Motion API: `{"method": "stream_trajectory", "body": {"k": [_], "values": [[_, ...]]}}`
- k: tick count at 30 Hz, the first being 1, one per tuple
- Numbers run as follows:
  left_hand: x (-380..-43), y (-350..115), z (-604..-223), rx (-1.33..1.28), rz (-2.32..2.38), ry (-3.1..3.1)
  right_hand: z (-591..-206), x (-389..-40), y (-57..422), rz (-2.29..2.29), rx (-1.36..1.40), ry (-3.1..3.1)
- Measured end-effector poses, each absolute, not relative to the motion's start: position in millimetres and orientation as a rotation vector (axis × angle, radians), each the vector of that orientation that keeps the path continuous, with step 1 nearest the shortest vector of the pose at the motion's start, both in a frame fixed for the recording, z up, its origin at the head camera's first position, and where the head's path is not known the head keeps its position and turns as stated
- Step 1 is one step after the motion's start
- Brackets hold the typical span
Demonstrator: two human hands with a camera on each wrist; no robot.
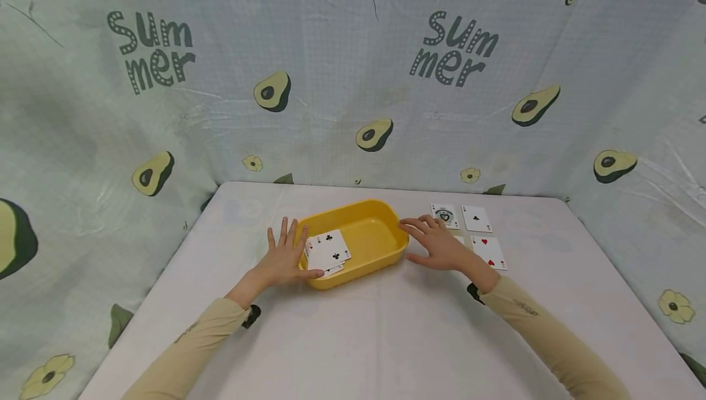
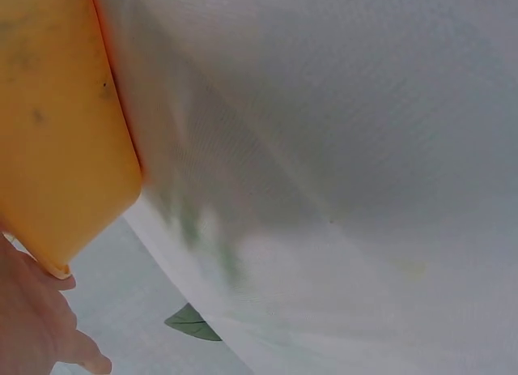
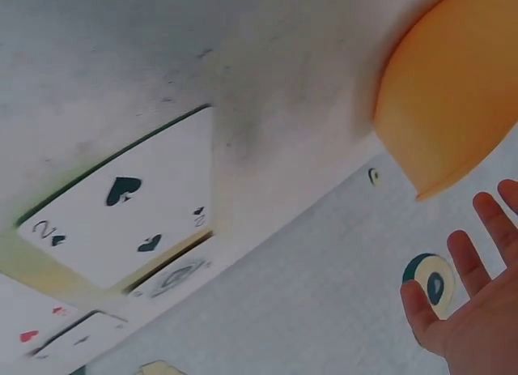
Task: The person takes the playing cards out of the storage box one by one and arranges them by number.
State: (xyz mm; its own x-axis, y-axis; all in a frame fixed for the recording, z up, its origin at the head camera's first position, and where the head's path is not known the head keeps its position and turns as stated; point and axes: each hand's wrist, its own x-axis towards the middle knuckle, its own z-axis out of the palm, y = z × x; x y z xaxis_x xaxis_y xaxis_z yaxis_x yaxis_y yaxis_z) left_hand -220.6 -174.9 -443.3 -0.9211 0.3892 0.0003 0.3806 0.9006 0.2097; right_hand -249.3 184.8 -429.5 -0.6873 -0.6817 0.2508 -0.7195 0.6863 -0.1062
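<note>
I see the yellow tray (image 1: 364,269) on the bench (image 1: 353,339) between my left grip (image 1: 284,262), fingers spread, and right grip (image 1: 440,248), fingers loosely extended, neither clasping anything, so I'd press both ends evenly, sparing the cards (image 1: 330,248) inside.

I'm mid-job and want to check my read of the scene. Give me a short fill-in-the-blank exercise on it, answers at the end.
1. The tray is coloured ____.
2. In the head view, the cards inside it lie toward its ____ end, not its right.
3. The largest-looking card in the right wrist view is the two of ____.
4. The red-suited card outside the tray is the two of ____.

Missing words: yellow; left; spades; hearts.
</note>
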Motion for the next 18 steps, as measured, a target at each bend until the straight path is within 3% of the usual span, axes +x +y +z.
{"method": "stream_trajectory", "body": {"k": [18], "values": [[-218, -174, -441, 0.626, 0.331, 3.002, -430, -269, 114, 0.328, 1.183, -2.817]]}}
